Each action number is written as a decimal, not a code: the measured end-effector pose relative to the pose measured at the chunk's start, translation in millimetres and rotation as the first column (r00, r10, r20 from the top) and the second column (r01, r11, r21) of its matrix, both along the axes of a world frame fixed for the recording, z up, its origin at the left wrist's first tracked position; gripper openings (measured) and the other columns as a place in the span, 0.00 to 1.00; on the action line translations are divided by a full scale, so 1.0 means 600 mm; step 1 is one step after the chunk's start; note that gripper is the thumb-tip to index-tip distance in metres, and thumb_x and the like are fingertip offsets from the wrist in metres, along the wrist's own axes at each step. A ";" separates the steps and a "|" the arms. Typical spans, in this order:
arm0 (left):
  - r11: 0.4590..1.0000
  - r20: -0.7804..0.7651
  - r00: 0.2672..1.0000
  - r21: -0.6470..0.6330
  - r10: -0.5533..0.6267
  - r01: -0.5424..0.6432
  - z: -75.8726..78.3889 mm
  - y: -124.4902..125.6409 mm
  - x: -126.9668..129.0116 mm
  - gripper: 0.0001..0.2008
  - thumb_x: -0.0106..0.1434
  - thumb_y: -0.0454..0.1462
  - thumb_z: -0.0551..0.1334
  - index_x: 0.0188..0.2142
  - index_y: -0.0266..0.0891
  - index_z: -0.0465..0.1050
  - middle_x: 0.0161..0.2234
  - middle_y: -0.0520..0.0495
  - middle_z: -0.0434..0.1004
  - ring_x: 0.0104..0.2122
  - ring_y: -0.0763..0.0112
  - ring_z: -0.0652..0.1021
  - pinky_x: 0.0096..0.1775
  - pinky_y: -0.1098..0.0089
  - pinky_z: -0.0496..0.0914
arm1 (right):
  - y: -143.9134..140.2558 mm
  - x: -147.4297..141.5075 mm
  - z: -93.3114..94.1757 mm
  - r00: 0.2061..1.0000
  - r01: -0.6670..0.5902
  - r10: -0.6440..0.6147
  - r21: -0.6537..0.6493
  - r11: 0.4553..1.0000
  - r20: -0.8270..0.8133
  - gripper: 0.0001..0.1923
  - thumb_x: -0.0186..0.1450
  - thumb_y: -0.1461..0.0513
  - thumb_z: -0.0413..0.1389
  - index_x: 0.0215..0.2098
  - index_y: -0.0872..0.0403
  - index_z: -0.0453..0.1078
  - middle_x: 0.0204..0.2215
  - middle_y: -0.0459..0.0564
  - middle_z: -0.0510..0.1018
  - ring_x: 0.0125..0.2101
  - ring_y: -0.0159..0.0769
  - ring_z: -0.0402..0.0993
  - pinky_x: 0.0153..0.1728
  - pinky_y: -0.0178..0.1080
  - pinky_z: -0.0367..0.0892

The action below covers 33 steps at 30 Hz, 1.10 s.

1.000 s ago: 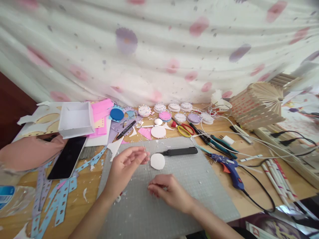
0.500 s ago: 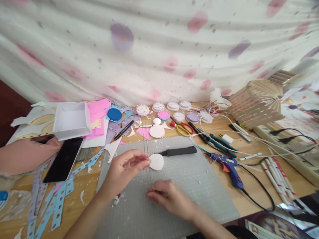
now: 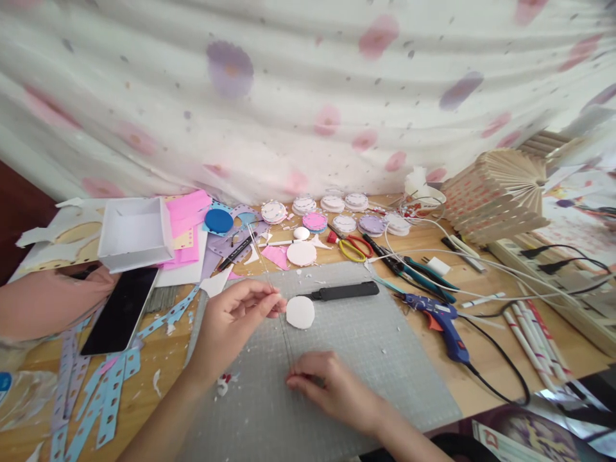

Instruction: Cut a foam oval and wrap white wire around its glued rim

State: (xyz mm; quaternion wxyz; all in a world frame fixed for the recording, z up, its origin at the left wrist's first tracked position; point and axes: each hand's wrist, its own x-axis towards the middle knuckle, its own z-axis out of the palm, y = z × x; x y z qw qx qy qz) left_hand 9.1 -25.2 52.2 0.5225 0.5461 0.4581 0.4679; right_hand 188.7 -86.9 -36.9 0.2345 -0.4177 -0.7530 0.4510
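Head view: left hand (image 3: 231, 321) fingers clamped on thin wire (image 3: 260, 260) beside white disc (image 3: 300, 312), right hand (image 3: 332, 388) fingers pinched shut below disc; likely slip, wire springing loose.

Two hands, left (image 3: 231, 321) and right (image 3: 332, 388), one white disc (image 3: 300, 312) between them, one glue gun (image 3: 440, 321) right, one phone (image 3: 120, 309) left
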 end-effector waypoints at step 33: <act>0.997 -0.084 0.996 -0.075 0.027 -0.033 -0.027 -0.080 0.016 0.07 0.59 0.42 0.65 0.27 0.43 0.76 0.24 0.50 0.81 0.26 0.69 0.80 0.31 0.73 0.77 | -0.014 0.003 0.059 0.857 0.147 -0.322 -0.408 0.901 -0.403 0.17 0.66 0.50 0.54 0.27 0.54 0.64 0.20 0.45 0.72 0.22 0.29 0.66 0.26 0.32 0.61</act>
